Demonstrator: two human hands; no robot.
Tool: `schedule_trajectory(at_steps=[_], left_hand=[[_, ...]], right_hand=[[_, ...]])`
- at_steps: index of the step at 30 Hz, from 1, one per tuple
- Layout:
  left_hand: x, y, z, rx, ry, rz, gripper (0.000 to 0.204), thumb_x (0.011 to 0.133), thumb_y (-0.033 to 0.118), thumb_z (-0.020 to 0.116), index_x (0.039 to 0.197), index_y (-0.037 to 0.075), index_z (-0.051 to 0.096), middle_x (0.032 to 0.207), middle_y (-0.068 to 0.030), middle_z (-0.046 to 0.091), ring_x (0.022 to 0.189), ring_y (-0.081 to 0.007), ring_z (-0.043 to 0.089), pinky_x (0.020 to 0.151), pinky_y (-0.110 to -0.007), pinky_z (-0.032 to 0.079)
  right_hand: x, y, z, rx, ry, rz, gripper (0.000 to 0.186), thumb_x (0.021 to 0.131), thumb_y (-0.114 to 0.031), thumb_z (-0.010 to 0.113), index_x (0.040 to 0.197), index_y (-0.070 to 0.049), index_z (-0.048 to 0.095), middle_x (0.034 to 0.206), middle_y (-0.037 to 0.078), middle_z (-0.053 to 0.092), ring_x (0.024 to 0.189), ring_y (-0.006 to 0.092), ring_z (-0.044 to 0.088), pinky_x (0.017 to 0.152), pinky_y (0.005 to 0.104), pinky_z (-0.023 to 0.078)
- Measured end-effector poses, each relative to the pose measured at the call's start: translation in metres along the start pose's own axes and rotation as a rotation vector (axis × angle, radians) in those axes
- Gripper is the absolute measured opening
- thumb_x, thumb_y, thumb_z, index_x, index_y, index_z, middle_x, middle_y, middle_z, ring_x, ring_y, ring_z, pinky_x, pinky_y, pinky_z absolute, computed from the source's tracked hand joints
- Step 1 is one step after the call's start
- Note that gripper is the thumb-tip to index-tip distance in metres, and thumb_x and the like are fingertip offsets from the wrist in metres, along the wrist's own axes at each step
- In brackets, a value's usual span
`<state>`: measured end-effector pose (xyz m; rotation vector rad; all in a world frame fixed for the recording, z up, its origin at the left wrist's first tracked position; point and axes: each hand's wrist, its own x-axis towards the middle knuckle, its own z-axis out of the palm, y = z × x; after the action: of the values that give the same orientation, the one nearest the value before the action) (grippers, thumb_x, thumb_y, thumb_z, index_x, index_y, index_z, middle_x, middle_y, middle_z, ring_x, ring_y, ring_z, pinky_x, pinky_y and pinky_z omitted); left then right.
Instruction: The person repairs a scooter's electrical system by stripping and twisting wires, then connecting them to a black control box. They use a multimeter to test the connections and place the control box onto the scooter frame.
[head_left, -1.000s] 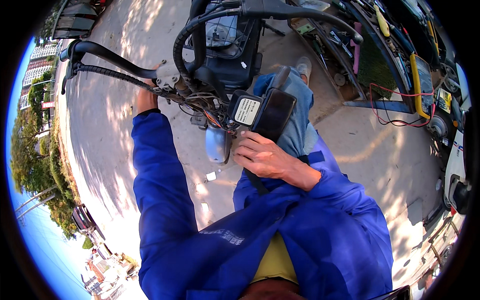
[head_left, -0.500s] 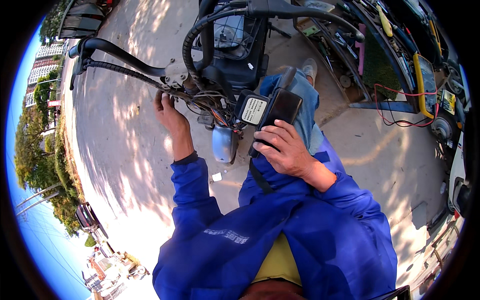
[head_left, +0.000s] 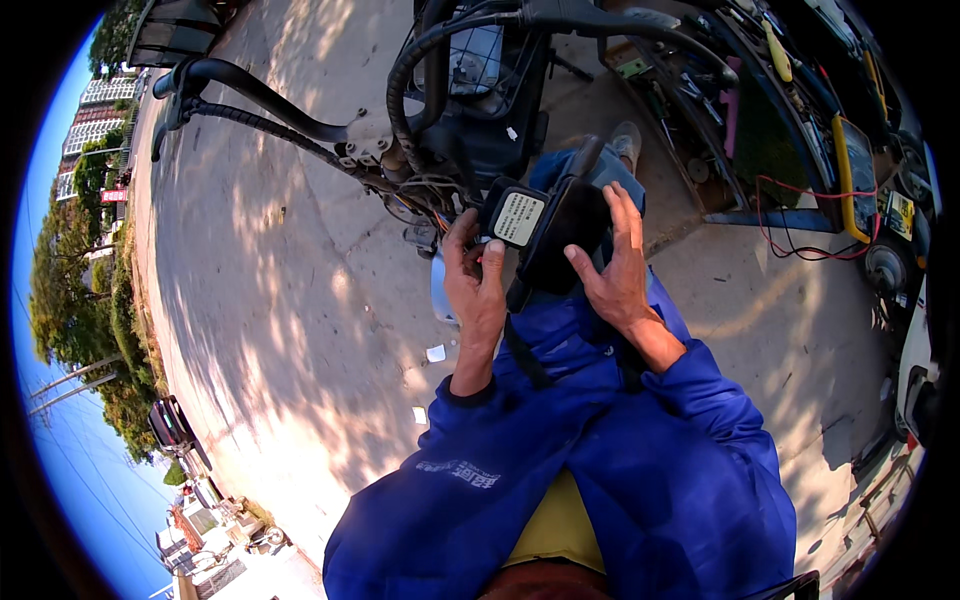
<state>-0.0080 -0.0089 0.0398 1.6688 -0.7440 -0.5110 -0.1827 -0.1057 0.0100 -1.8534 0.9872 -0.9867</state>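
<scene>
A tool box [head_left: 765, 155] at the right has a green bottom and holds a yellow-handled screwdriver [head_left: 776, 52], a pink rod [head_left: 731, 122] and more tools. The labelled black case [head_left: 519, 219] and the long black box [head_left: 568, 240] sit side by side between the hands. The left hand [head_left: 474, 275] has its thumb and fingers apart; I can't tell if it touches the case. The right hand [head_left: 618, 265] is spread wide beside the box.
</scene>
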Motion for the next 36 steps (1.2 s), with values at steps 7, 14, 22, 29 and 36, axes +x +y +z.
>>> schedule_trajectory(at_steps=[7,14,22,29,36], left_hand=[[0.014,0.005,-0.004,0.3,-0.136,-0.049,0.057,0.102,0.022,0.066,0.15,-0.002,0.046,0.133,-0.0184,0.061,0.108,-0.0217,0.066,0.086,-0.032,0.057],[0.022,0.001,0.004,0.148,-0.154,-0.085,0.063,0.1,0.018,0.069,0.151,-0.007,0.042,0.125,-0.0201,0.067,0.11,-0.0219,0.067,0.092,-0.033,0.055],[0.008,0.033,-0.006,-0.14,-0.166,-0.2,0.066,0.094,0.01,0.075,0.148,-0.009,0.043,0.131,-0.0199,0.062,0.115,-0.0228,0.066,0.098,-0.035,0.055],[-0.002,0.037,-0.036,-0.436,-0.167,-0.208,0.067,0.087,0.008,0.081,0.141,-0.008,0.045,0.123,-0.0166,0.066,0.113,-0.0235,0.067,0.099,-0.037,0.055],[-0.008,0.045,-0.062,-0.65,-0.217,-0.267,0.064,0.085,0.005,0.081,0.14,-0.003,0.049,0.124,-0.0143,0.067,0.112,-0.0253,0.068,0.099,-0.04,0.056]], right_hand=[[0.007,-0.007,-0.006,-0.098,-0.028,0.088,0.086,0.083,-0.012,0.08,0.156,-0.001,0.035,0.152,0.025,0.044,0.143,0.0425,0.04,0.12,0.0483,0.032],[0.01,-0.009,-0.004,-0.033,-0.006,0.113,0.08,0.082,-0.005,0.078,0.153,-0.003,0.041,0.147,0.021,0.048,0.136,0.0403,0.045,0.115,0.045,0.038],[0.011,-0.009,0.0,0.345,0.148,0.159,0.07,0.081,0.006,0.074,0.146,-0.005,0.052,0.14,0.012,0.055,0.127,0.0253,0.056,0.104,0.0345,0.046],[0.029,-0.055,-0.015,0.392,0.171,-0.087,0.06,0.08,0.008,0.074,0.137,-0.003,0.061,0.135,0.015,0.062,0.123,0.0286,0.06,0.104,0.0359,0.048],[0.054,-0.099,-0.011,0.384,0.034,-0.331,0.056,0.081,0.01,0.072,0.135,-0.002,0.062,0.132,0.017,0.063,0.119,0.0327,0.062,0.103,0.0373,0.049]])
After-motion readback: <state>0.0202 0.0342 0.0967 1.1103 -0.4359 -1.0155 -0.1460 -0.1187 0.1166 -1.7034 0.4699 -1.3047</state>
